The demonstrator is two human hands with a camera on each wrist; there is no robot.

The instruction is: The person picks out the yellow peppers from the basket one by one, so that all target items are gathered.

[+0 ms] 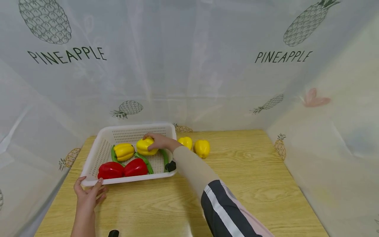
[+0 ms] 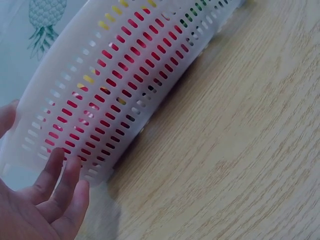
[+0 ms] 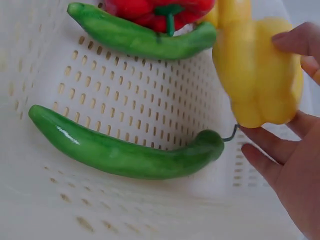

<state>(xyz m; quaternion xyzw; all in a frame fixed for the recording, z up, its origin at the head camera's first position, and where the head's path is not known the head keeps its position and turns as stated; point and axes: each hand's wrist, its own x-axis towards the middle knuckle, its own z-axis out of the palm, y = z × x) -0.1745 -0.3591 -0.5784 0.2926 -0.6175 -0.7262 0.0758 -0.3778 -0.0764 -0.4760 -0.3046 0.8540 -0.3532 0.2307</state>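
Observation:
My right hand holds a yellow bell pepper inside the white plastic basket. Thumb and fingers lie around the pepper's sides in the right wrist view. At the basket's near left corner, my left hand grips the rim, its other fingers against the slotted outer wall. Another yellow bell pepper lies in the basket, left of the held one. Two red bell peppers sit along the near side. Long green peppers lie among them, one near the right wall.
Two more yellow bell peppers stand on the wooden table, just right of the basket. A pale curtain printed with pineapples encloses the table at the back and sides. A small black object shows at the bottom edge.

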